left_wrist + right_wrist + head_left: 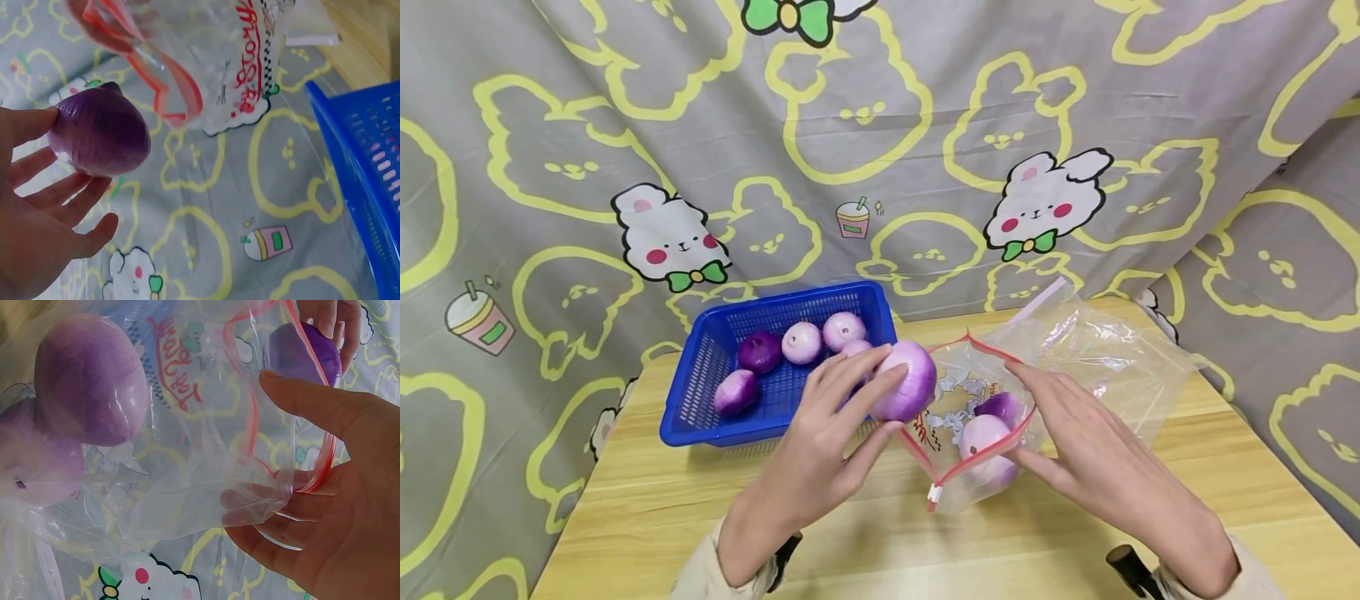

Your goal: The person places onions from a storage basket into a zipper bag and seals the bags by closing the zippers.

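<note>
My left hand [823, 442] holds a purple onion [913, 383] by thumb and fingertips, right at the mouth of a clear zip bag [1120, 354]. In the left wrist view that onion [100, 134] shows darker, its pointed end up. My right hand [1101, 446] holds the bag's red-edged mouth spread wide, thumb and fingers at its right side. In the right wrist view some fingertips [240, 506] overlap the plastic. Inside the bag lie onions, among them a pale one [983, 437] and a darker one [1003, 406]. A white slider [935, 493] sits at the mouth's near corner.
Left of the bag stands a blue plastic basket [718, 435] with several onions, including a dark purple onion [760, 352] and a paler onion [801, 342]. Both rest on a wooden table [865, 550]. A grey patterned curtain [925, 275] hangs close behind the table.
</note>
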`<state>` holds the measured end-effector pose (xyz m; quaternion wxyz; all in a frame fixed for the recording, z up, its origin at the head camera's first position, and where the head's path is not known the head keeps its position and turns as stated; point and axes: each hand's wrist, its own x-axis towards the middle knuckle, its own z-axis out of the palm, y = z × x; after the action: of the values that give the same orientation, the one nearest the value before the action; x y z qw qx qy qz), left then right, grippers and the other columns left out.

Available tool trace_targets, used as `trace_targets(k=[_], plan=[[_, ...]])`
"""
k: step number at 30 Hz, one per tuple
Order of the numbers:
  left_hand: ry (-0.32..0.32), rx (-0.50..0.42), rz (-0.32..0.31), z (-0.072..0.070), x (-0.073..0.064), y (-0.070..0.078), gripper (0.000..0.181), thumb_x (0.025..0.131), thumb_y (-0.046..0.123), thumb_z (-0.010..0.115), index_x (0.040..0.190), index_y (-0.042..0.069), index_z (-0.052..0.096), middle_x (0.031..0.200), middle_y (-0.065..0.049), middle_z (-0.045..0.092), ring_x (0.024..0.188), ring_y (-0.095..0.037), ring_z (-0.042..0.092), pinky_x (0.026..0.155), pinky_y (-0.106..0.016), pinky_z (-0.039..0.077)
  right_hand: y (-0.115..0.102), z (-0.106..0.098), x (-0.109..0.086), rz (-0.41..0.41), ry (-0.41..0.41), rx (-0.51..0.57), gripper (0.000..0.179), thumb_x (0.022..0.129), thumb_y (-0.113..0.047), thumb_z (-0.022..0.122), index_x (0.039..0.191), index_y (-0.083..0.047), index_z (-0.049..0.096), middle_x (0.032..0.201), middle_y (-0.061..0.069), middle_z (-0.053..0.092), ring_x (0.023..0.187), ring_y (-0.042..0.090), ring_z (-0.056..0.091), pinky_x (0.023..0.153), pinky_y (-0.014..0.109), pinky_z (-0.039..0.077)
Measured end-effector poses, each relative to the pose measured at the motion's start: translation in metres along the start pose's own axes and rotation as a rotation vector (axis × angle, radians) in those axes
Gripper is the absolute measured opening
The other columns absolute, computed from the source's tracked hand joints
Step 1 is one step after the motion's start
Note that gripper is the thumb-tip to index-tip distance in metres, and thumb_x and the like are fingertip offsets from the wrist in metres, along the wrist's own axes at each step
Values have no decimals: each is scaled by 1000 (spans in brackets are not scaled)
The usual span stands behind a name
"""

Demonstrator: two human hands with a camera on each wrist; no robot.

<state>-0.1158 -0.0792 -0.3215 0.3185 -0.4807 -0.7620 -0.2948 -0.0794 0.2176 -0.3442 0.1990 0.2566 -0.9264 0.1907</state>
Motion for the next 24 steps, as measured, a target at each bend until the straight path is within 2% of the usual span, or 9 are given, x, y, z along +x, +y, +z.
trace_targets(k=[3, 7, 15, 19, 24], plan=[[-50, -9, -7, 5, 0, 2, 47, 92, 17, 72, 135, 4, 58, 140, -17, 53, 128, -31, 51, 110, -51, 36, 0, 1, 1, -13, 5, -1, 96, 76, -27, 86, 154, -7, 33, 142, 12, 53, 125, 28, 54, 100, 50, 46], [-83, -18, 14, 15, -1, 2, 52, 87, 16, 76, 134, 5, 58, 139, -16, 54, 127, -28, 52, 106, -47, 40, 0, 2, 2, -23, 7, 0, 95, 76, -28, 85, 154, -7, 33, 143, 11, 52, 126, 27, 53, 101, 49, 45], [-158, 60, 28, 31, -6, 1, 48, 88, 27, 76, 129, 7, 62, 134, -10, 59, 126, -22, 53, 105, -46, 39, -1, 1, 0, -30, 3, 9, 94, 80, -31, 81, 156, -10, 30, 144, 10, 51, 128, 26, 52, 101, 47, 45], [-185, 102, 11, 33, -9, -2, 38, 92, 29, 71, 122, 8, 66, 124, -6, 64, 121, -21, 56, 106, -45, 38, -2, 1, 0, -32, 6, 7, 94, 80, -31, 81, 156, -10, 30, 144, 11, 52, 128, 27, 52, 100, 49, 45], [-257, 143, -2, 34, -11, -6, 16, 92, 15, 68, 107, 11, 71, 101, 3, 72, 110, -18, 60, 101, -44, 39, -1, 1, 0, -25, 12, 3, 94, 79, -29, 82, 155, -9, 32, 144, 13, 52, 129, 29, 52, 101, 51, 45]])
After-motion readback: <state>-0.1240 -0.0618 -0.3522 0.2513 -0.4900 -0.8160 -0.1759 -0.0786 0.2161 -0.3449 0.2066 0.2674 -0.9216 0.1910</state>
